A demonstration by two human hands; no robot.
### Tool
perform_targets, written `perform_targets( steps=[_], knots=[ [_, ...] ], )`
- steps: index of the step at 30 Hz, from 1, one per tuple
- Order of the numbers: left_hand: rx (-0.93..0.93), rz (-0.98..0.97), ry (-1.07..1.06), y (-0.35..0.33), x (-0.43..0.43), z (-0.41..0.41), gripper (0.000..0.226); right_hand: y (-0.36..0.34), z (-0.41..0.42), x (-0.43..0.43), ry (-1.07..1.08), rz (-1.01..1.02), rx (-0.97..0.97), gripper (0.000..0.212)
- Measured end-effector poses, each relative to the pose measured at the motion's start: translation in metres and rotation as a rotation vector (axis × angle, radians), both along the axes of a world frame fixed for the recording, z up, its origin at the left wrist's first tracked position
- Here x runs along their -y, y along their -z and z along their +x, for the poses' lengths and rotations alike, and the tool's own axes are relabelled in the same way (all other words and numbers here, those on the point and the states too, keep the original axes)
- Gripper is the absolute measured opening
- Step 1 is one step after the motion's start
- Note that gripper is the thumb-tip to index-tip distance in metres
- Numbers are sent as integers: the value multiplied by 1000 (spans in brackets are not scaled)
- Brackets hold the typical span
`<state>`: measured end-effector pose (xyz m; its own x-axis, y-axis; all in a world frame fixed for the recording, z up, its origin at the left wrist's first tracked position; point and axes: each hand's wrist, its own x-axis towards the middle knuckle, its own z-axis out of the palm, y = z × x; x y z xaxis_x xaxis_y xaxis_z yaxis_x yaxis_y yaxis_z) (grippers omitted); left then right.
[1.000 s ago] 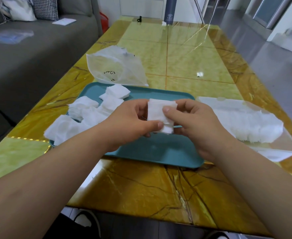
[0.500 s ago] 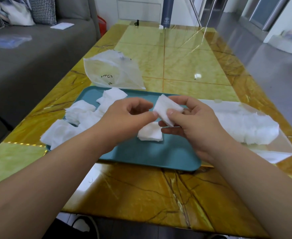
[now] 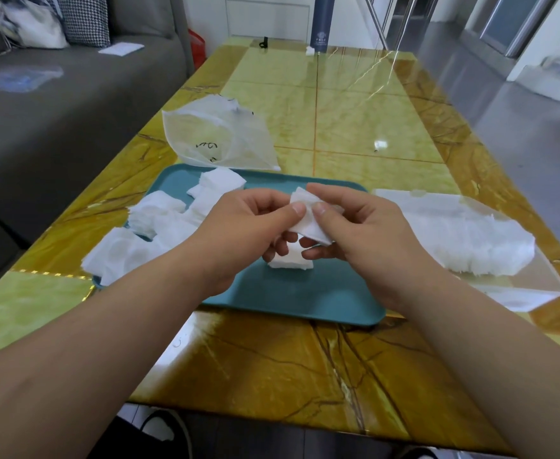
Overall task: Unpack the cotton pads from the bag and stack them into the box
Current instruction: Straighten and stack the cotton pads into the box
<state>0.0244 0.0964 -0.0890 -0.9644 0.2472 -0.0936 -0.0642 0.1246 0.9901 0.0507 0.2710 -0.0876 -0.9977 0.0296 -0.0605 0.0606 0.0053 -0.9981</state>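
The left hand (image 3: 248, 233) and right hand (image 3: 364, 233) meet above the middle of the teal tray (image 3: 305, 293), each pinching one side of a thin bunch of cotton pads (image 3: 308, 221) between thumb and curled fingers. Just beneath them a short stack (image 3: 290, 261) lies on the tray, and a loose heap (image 3: 152, 226) spreads over its left end. The slack bag (image 3: 219, 137) lies on the table (image 3: 354, 127) beyond the tray's far left corner. The clear box (image 3: 536, 286), already holding a row of pads, sits to the right. The pads look soft and clingy, so pulling the bunch apart could fan or crumple it. Sheets might then drop askew, or snag the row when carried to the box.
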Motion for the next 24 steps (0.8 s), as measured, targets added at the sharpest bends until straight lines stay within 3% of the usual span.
perform_targets(
  steps=[5,8,10,11,19,24],
  knots=[
    [-38,4,-27,4,0,-4,17,4,-1,1,36,-62,22,27],
    [-250,-474,-56,15,5,-12,16,7,-4,0,121,-42,35,25],
    [-278,-777,24,21,7,-13,27,10,-6,-2,181,-18,47,22],
    [-256,-826,56,23,8,-14,35,12,-7,-3,212,-5,54,22],
    [-341,-754,15,20,6,-12,12,18,-9,-12,293,15,151,23],
    [-363,-620,16,15,10,-12,11,18,-10,-15,301,-2,174,29]
  ],
)
